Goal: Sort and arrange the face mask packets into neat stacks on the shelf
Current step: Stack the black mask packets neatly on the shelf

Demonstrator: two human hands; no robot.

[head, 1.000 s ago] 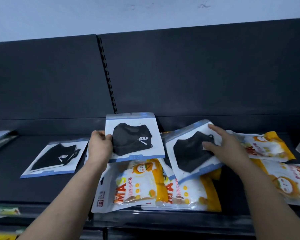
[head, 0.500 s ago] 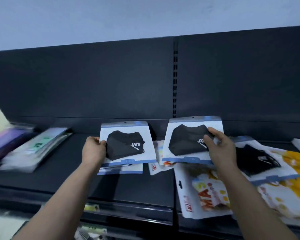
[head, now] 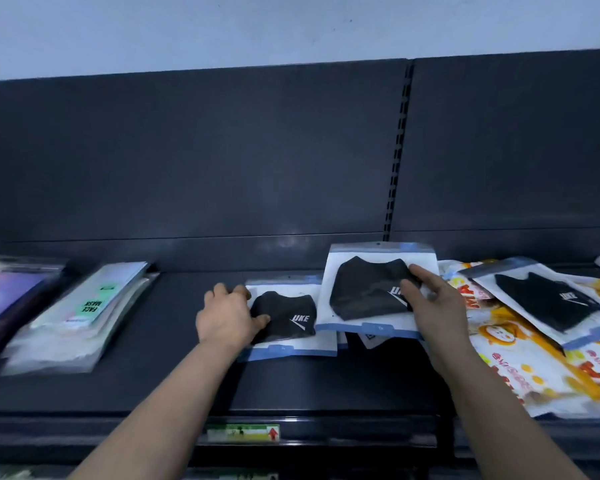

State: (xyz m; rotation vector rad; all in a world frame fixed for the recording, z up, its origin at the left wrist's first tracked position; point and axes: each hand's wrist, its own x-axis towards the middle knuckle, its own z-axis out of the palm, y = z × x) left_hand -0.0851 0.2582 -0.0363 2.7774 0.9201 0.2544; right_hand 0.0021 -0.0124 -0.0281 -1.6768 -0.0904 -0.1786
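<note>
A black-mask packet [head: 293, 320] with a white card and blue strip lies flat on the dark shelf [head: 160, 368], on top of another like it. My left hand [head: 227, 317] rests on its left side, thumb on the mask. My right hand [head: 430, 303] grips a second black-mask packet [head: 371, 289], lifted and tilted just right of the first. A third black-mask packet [head: 548, 303] lies at the right on a heap of yellow and white packets [head: 520, 365].
A stack of clear "FACE MASK" packets [head: 90, 306] lies at the left, with purple packets [head: 11, 292] beyond it. The shelf's back panel [head: 222, 161] rises behind. A price label [head: 243, 433] sits on the front rail.
My left hand has lowered its packet flat onto the one lying on the shelf. My right hand has carried its packet leftward, close beside that pile. The view has swung left.
</note>
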